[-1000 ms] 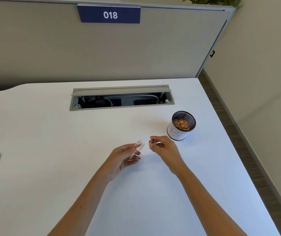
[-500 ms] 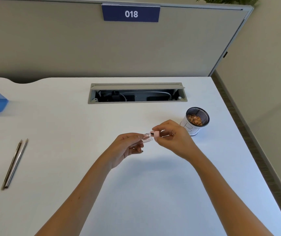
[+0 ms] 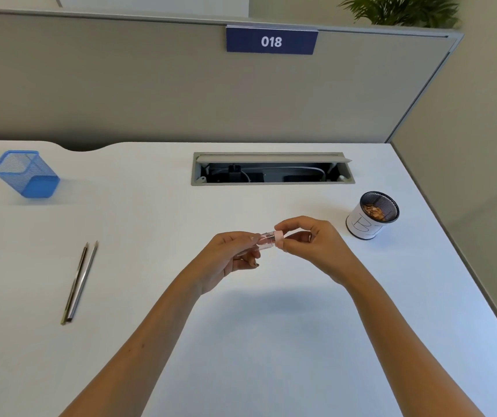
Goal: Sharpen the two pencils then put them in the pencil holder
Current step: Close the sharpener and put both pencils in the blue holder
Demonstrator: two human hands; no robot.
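Observation:
A small pencil sharpener (image 3: 268,241) with a clear case and a pink end is held above the middle of the white desk (image 3: 241,341). My left hand (image 3: 227,258) grips the clear case. My right hand (image 3: 313,243) pinches the pink end. Two pencils (image 3: 80,281) lie side by side on the desk to the left, tips pointing away. A blue mesh pencil holder (image 3: 26,173) stands at the far left, empty as far as I can see.
A round black mesh cup (image 3: 372,215) with a white paper label holds shavings at the right, near the desk edge. An open cable tray (image 3: 272,169) is set into the desk behind. A grey partition with a "018" sign stands at the back.
My hands came together: the pink piece in my right hand now sits on the clear case held by my left. The view swung left, bringing in the blue holder.

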